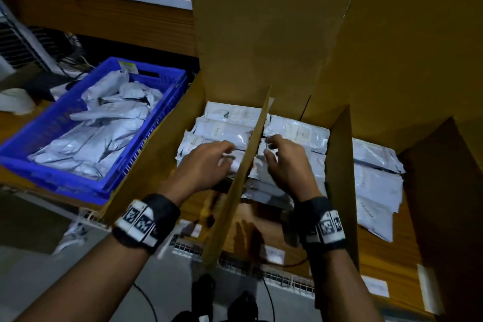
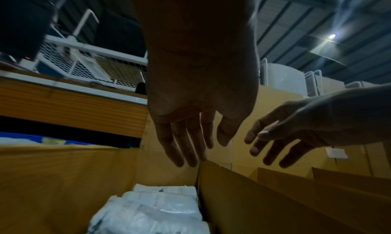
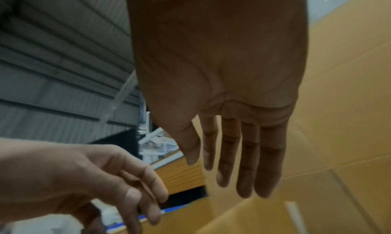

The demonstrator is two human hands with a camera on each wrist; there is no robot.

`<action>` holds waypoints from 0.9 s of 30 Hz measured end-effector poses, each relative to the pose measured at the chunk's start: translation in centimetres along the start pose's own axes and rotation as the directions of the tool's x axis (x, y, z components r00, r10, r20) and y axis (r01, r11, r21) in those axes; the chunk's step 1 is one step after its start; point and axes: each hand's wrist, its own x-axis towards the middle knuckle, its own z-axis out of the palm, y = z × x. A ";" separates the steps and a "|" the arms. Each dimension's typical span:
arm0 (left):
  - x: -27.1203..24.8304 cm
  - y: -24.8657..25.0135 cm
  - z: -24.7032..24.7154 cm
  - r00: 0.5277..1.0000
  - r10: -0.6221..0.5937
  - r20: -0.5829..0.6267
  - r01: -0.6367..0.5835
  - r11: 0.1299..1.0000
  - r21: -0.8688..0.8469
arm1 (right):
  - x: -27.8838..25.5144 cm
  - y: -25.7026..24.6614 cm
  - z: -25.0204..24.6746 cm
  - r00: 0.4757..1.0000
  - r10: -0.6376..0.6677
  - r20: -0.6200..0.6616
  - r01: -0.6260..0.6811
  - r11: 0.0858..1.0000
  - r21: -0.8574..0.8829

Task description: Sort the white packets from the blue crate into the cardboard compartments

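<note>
Hovering empty, fingers loosely spread: left hand [image 1: 206,162] and right hand [image 1: 285,162] are flanking the cardboard divider [image 1: 243,172]; blue crate [image 1: 39,162] is lying leftward, nearer the left hand.

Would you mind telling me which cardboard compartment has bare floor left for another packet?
The right compartment has bare cardboard floor near the front, beside its stack. The left compartment and middle compartment show floor only at the near end. The left hand and right hand crowd the divider.
</note>
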 end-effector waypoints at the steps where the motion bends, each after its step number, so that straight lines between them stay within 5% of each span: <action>1: -1.7 -0.6 -0.8 1.000 -0.007 -0.012 0.007 1.000 0.000 | -1.4 -1.4 0.4 0.999 -0.037 0.012 0.037 0.999 0.016; 7: -9.2 -5.2 -6.4 0.995 -0.013 -0.103 0.010 1.000 -0.028 | -6.1 -8.5 3.3 0.991 -0.096 0.094 0.098 0.995 -0.025; 13: -12.1 -16.3 -11.4 0.972 -0.087 -0.217 0.109 0.990 0.087 | -5.2 -16.6 8.5 0.981 -0.149 0.124 0.156 0.987 -0.050; 20: -15.6 -30.0 -14.7 0.981 -0.151 -0.122 0.175 0.959 0.223 | -3.2 -28.8 18.3 0.986 -0.127 0.107 0.127 0.992 0.006; 27: -15.7 -32.2 -16.2 0.996 -0.069 0.052 0.056 0.977 0.208 | -0.5 -33.7 26.9 0.978 0.077 0.194 -0.053 0.990 -0.130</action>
